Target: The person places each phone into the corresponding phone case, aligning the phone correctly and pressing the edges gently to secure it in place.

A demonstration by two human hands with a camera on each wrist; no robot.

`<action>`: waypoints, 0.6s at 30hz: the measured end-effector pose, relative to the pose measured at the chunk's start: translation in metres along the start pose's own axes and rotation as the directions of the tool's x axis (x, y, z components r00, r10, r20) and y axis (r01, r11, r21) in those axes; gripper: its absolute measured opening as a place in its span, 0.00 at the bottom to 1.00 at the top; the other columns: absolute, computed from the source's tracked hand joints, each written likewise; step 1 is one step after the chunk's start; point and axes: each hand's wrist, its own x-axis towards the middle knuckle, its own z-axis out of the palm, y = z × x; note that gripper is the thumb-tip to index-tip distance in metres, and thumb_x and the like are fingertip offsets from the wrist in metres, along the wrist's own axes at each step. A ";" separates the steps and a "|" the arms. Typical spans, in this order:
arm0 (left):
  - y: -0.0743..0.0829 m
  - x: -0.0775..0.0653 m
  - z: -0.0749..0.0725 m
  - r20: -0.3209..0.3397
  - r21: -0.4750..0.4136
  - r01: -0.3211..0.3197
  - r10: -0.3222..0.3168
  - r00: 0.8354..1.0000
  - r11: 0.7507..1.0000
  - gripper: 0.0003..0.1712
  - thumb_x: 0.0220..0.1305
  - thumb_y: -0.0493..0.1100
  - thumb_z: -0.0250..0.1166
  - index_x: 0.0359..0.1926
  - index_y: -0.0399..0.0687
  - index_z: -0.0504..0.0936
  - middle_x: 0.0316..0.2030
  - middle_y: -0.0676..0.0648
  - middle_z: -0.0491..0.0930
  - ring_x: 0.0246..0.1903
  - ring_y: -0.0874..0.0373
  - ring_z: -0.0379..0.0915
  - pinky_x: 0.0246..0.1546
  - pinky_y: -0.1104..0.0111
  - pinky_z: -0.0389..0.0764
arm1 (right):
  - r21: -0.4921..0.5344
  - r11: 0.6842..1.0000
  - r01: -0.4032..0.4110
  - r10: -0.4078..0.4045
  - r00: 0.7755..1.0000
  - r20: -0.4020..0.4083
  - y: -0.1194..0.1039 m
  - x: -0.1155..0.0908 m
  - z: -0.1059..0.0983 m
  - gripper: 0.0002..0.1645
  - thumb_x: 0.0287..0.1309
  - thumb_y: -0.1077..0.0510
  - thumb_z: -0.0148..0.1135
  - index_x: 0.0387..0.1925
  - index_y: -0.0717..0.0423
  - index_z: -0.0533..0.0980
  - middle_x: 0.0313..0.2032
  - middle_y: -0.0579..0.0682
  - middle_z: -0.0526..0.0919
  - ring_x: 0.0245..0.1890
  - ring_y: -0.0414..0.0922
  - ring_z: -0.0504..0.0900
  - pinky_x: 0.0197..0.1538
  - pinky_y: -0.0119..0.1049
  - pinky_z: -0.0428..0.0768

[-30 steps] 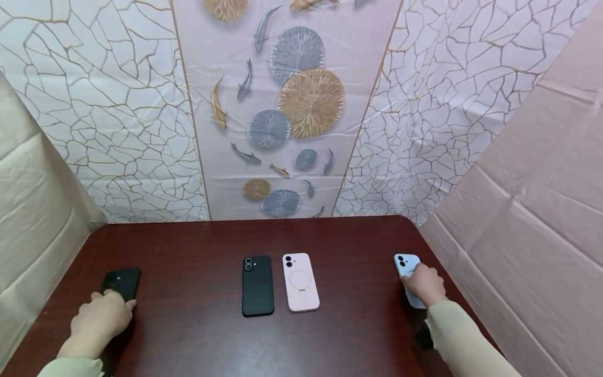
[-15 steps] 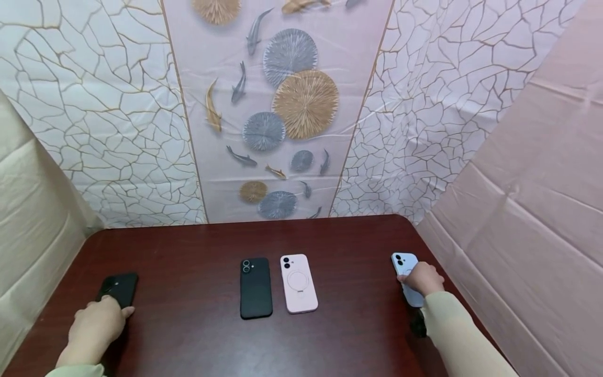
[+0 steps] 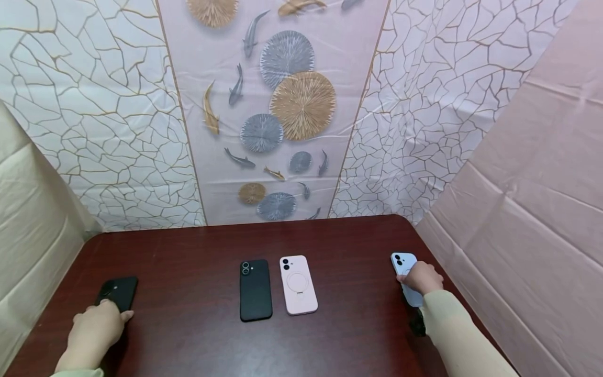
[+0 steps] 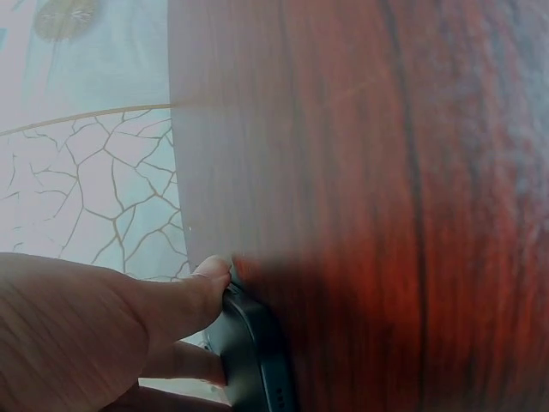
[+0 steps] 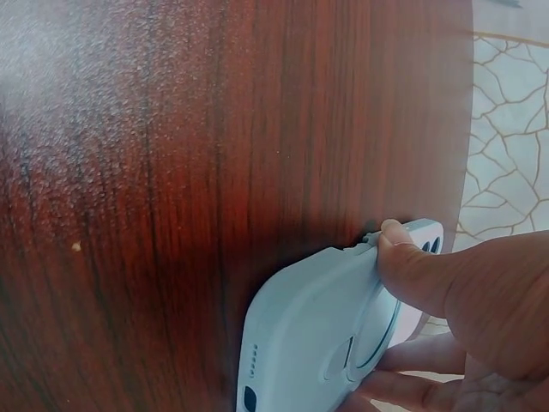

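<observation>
At the table's left side my left hand [image 3: 96, 329] grips a dark phone [image 3: 123, 292] by its edges. In the left wrist view the thumb [image 4: 206, 296] lies on the phone's near edge, and fingers reach to its far side. On the right, my right hand [image 3: 425, 278] holds a light blue phone [image 5: 296, 335] with a ring on its back, thumb on one long edge and fingers on the other side. Part of each phone is hidden by the hand. Between the hands, a black phone [image 3: 256, 293] and a pale pink phone [image 3: 300, 298] lie side by side, camera side up.
The dark red wooden table [image 3: 188, 262] has rounded back corners. A patterned cloth [image 3: 301, 173] hangs behind it, and plain cloth walls [image 3: 527, 209] close in both sides. A dark band is on the right wrist, by the sleeve [image 3: 457, 330].
The head view has shifted slightly, so the scene sits a little further left, with the left side lower. Both hands keep their hold on the phones, which show no clear movement on the table.
</observation>
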 end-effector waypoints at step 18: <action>-0.002 -0.001 0.002 -0.062 -0.012 -0.038 0.037 0.997 0.999 0.42 0.65 0.56 0.62 0.47 0.12 0.67 0.38 0.17 0.71 0.39 0.27 0.69 0.40 0.41 0.64 | -0.015 0.999 -0.030 0.030 0.999 0.026 -0.002 -0.002 -0.004 0.41 0.54 0.43 0.68 0.44 0.82 0.71 0.36 0.72 0.72 0.36 0.63 0.74 0.40 0.60 0.74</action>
